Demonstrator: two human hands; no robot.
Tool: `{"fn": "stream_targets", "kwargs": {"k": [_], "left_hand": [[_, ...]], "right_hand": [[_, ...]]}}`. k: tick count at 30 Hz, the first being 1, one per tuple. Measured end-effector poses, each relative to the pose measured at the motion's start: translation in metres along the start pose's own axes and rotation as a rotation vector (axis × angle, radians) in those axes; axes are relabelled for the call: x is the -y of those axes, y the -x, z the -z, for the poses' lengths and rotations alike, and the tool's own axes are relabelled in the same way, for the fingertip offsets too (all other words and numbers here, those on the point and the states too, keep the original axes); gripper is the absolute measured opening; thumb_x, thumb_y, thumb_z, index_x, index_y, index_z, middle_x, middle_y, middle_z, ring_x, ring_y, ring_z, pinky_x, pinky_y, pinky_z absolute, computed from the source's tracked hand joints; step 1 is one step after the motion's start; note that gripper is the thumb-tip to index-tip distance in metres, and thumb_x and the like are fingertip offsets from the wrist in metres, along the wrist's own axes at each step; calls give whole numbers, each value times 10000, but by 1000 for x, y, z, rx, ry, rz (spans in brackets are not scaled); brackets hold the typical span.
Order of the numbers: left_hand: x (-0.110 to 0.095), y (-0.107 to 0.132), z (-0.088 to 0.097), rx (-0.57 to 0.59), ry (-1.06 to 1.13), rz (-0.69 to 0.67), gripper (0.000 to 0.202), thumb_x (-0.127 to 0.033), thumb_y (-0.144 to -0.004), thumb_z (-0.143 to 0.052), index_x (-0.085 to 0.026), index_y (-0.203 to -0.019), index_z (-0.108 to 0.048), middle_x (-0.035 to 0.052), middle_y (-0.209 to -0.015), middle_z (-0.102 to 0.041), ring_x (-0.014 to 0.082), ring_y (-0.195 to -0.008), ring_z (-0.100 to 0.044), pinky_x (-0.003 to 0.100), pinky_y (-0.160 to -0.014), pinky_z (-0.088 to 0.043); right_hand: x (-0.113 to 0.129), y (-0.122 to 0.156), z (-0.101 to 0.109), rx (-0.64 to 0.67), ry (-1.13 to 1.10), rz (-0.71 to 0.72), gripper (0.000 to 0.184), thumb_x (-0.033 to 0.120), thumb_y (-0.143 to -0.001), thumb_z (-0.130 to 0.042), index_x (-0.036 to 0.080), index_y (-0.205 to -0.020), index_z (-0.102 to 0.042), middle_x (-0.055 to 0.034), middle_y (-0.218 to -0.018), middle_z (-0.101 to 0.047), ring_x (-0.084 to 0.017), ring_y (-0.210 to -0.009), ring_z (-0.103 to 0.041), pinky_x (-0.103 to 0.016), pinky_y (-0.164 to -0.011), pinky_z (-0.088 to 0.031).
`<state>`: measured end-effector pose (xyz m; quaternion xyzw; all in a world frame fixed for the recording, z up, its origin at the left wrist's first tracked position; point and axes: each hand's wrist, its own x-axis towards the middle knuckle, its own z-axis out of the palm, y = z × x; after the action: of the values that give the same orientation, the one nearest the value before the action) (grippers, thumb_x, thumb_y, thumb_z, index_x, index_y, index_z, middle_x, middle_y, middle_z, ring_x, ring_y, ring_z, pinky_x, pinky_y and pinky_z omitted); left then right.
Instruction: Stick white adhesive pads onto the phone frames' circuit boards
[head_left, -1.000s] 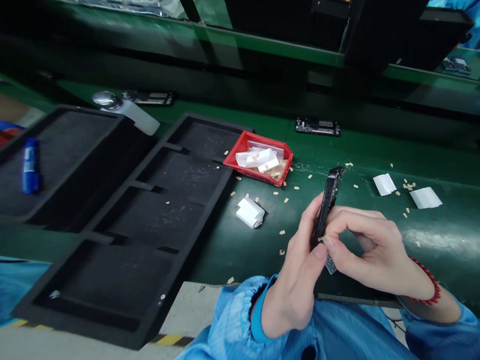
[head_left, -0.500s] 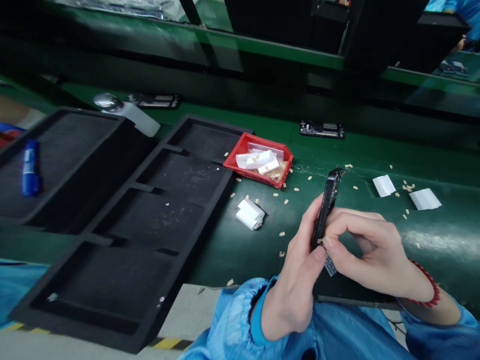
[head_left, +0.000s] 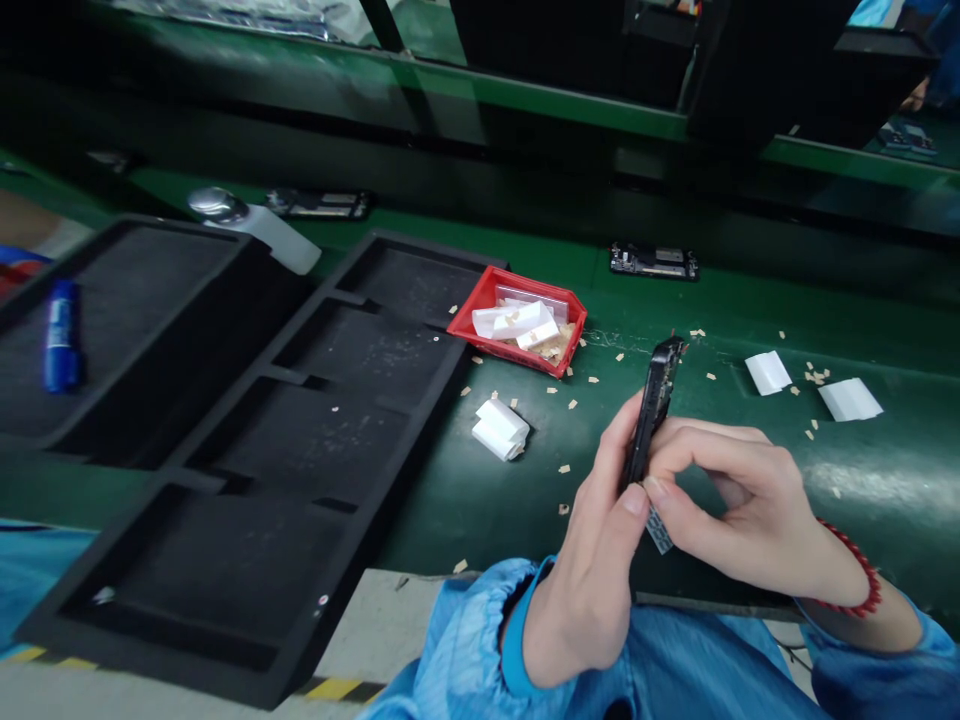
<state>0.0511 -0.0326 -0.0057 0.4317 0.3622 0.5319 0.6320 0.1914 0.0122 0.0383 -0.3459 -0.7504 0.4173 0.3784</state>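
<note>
My left hand (head_left: 592,560) grips a black phone body (head_left: 651,405) edge-on, holding it upright over the green belt (head_left: 480,500). My right hand (head_left: 731,500) is closed in a pinch against the phone's lower edge, fingertips touching it beside my left thumb. A small grey patterned tab (head_left: 660,530) hangs just below the pinch. A red bead bracelet (head_left: 851,560) circles my right wrist. Both arms wear blue sleeves.
A black foam tray (head_left: 300,430) with several empty compartments lies at left, another (head_left: 135,320) beyond it holding a blue tube (head_left: 60,335). A red bin (head_left: 517,320) holds white pieces. White paper bits (head_left: 499,425), (head_left: 769,372), (head_left: 851,398) and small tan scraps litter the belt. Two phone bodies (head_left: 654,262), (head_left: 319,203) lie farther back.
My hands stay almost still, fingers shifting slightly on the phone's lower edge. The two phone bodies at the back have drifted right along the belt.
</note>
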Motion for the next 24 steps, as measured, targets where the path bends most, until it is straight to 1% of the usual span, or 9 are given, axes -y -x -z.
{"fn": "stream_targets", "kwargs": {"k": [2, 4, 8, 11, 13, 15, 17, 20, 24], "left_hand": [[3, 2, 1, -24, -2, 17, 502, -445, -1045, -420, -331, -1534, -428, -23, -1599, -461, 289, -1511, -363, 444, -1275, -265], [5, 2, 2, -38, 8, 54, 505, -454, -1042, -426, -333, -1533, -427, -21, -1607, -449, 292, -1507, -370, 443, -1268, -284], [5, -2, 4, -59, 63, 84, 504, -498, -1032, -426, -345, -1511, -447, -1, -1561, -507, 305, -1453, -448, 458, -1226, -359], [7, -2, 3, -109, 78, 75, 497, -528, -1023, -424, -353, -1485, -480, 15, -1507, -560, 320, -1397, -511, 474, -1193, -400], [10, 0, 3, -134, 76, 74, 505, -534, -1024, -414, -350, -1490, -476, 23, -1491, -573, 319, -1364, -544, 482, -1183, -412], [14, 3, 2, -150, 68, 70, 512, -520, -1035, -393, -354, -1517, -444, 21, -1496, -571, 302, -1368, -542, 477, -1205, -387], [18, 6, 1, -167, 61, 63, 510, -500, -1048, -371, -361, -1538, -412, 10, -1511, -560, 279, -1391, -521, 451, -1223, -364], [19, 9, -1, -179, 67, 31, 489, -478, -1057, -366, -372, -1530, -424, -11, -1518, -557, 259, -1404, -508, 411, -1216, -378], [19, 11, -3, -173, 90, -45, 466, -441, -1059, -385, -380, -1517, -443, -21, -1508, -568, 259, -1404, -509, 423, -1212, -387]], "right_hand": [[-2, -1, 0, -5, 43, 17, 182, 66, -897, -593, 187, -769, -546, 28, -716, -608, -77, -656, -560, -208, -621, -466], [-4, -1, 2, -19, 132, 42, 153, 94, -904, -612, 182, -786, -571, 23, -711, -625, -83, -651, -575, -222, -630, -474], [-3, 6, 1, -170, 315, 54, 85, 119, -894, -669, 183, -867, -620, 16, -714, -649, -98, -661, -602, -246, -647, -486], [4, 14, -6, -270, 205, 89, 140, 54, -878, -658, 191, -898, -639, 14, -740, -665, -101, -674, -610, -254, -660, -508], [9, 16, -12, -271, 105, 137, 168, 24, -867, -640, 183, -922, -657, 10, -744, -683, -103, -669, -622, -259, -668, -529], [11, 14, -19, -262, 81, 158, 168, 16, -869, -624, 168, -923, -673, 1, -743, -704, -106, -667, -640, -258, -674, -543], [11, 11, -22, -263, 93, 151, 163, 16, -880, -610, 160, -905, -682, -1, -743, -720, -102, -658, -649, -257, -697, -553], [9, 7, -24, -278, 94, 117, 151, 28, -885, -621, 165, -882, -685, 8, -746, -735, -97, -661, -659, -252, -729, -561], [6, 7, -24, -265, 39, 85, 136, 54, -879, -646, 185, -871, -685, 6, -756, -747, -117, -684, -681, -250, -692, -567]]}}
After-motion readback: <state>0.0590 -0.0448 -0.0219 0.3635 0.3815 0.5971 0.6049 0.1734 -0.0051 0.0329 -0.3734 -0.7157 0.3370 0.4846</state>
